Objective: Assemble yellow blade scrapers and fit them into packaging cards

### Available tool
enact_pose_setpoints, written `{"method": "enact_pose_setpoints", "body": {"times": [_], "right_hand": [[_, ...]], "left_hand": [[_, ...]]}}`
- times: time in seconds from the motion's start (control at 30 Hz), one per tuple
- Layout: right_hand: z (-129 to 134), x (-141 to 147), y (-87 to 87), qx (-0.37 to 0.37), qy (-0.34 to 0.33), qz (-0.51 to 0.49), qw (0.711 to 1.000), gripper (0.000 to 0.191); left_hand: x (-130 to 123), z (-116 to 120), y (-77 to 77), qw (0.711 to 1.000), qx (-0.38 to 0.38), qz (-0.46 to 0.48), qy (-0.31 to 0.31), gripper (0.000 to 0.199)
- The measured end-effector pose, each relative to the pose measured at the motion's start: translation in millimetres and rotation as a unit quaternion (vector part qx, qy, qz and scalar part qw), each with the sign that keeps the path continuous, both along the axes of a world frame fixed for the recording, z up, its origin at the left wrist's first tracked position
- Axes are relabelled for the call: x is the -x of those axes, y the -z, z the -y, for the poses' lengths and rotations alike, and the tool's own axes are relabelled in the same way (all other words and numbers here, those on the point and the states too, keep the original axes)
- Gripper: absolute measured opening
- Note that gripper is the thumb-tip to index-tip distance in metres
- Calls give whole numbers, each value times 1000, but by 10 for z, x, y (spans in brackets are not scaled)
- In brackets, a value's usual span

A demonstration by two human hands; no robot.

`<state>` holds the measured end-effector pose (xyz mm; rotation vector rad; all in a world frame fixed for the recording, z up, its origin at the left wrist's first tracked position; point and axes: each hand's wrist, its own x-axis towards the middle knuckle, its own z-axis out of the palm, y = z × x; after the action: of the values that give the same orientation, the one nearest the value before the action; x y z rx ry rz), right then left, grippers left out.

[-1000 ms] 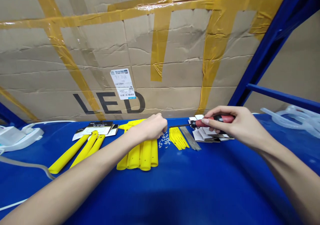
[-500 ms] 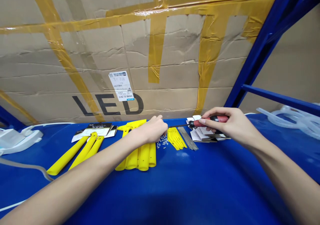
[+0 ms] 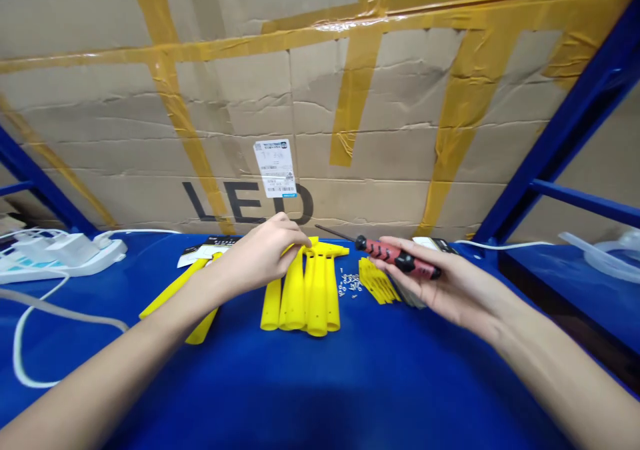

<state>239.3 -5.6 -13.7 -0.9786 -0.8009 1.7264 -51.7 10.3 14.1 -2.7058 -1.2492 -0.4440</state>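
Note:
My right hand (image 3: 440, 280) holds a red and black screwdriver (image 3: 395, 257), its thin shaft pointing left. My left hand (image 3: 267, 253) is at the top end of a row of yellow tubular handles (image 3: 316, 297), fingers closed on a yellow piece there; the fingertips partly hide it. Small metal screws (image 3: 350, 282) lie scattered just right of the handles. Flat yellow strips (image 3: 377, 282) come after them, with grey strips (image 3: 407, 293) partly beneath my right hand. More yellow handles (image 3: 175, 289) with cards lie left, partly behind my left forearm.
A large taped cardboard box (image 3: 240, 117) stands behind the blue table (image 3: 320, 383). White power strips (image 3: 65, 257) and cables are at the left. Blue metal frame posts (image 3: 560, 123) rise on both sides. Clear tubing (image 3: 607, 257) lies at the far right.
The view has shifted rightward across the scene. My left hand has moved from beside the screws to the top of the handles. The screwdriver is now raised and tilted, clear of that hand.

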Motion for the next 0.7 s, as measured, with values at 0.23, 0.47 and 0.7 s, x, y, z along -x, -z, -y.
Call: {"method": "enact_pose_setpoints", "body": {"times": [0.23,0.47,0.7], "right_hand": [[147,902,-197,32,-178,34,983,45],[26,1703,-277,-64,-264,116,955,18],[-87,2043,-258,-104,-256,141,951,18]], "left_hand": [[881,297,67,978,12,9,-210,28],[1575,363,322,907,110,-22,-405,26],[1608,358,490,897,150,10,-416,28]]}}
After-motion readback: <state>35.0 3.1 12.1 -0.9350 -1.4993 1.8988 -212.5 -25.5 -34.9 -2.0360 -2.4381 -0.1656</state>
